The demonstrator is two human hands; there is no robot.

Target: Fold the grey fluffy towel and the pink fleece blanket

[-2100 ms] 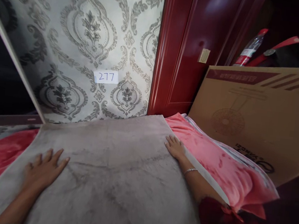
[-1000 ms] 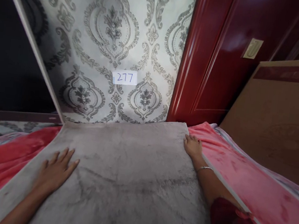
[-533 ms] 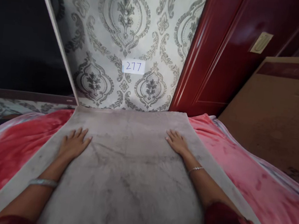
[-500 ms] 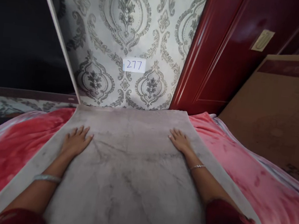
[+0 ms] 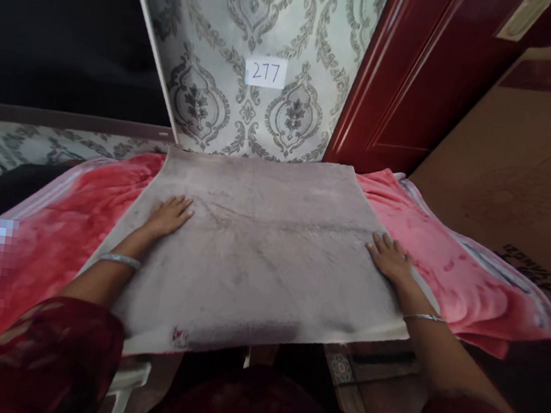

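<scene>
A grey plush cloth (image 5: 269, 265) lies spread over a pink-red blanket (image 5: 74, 230), with a few shallow creases across its middle. My left hand (image 5: 169, 215) rests flat on the cloth near its left edge, fingers stretched out and apart. On the opposite side, my right hand (image 5: 391, 258) presses flat close to the right edge, its fingers also spread. Neither hand grips anything. The cloth's near edge hangs toward me and bears a small dark red mark at the left.
Behind the cloth is a patterned wall with a paper label (image 5: 265, 71) reading 277. A dark screen (image 5: 67, 30) stands at left. At right are a red door (image 5: 395, 68) and a large cardboard box (image 5: 518, 168). A pale stool-like leg (image 5: 126, 382) shows below.
The view has tilted down and back, so the cloth's near edge now shows. My right hand has moved outward to the right edge; both hands stay flat on the cloth.
</scene>
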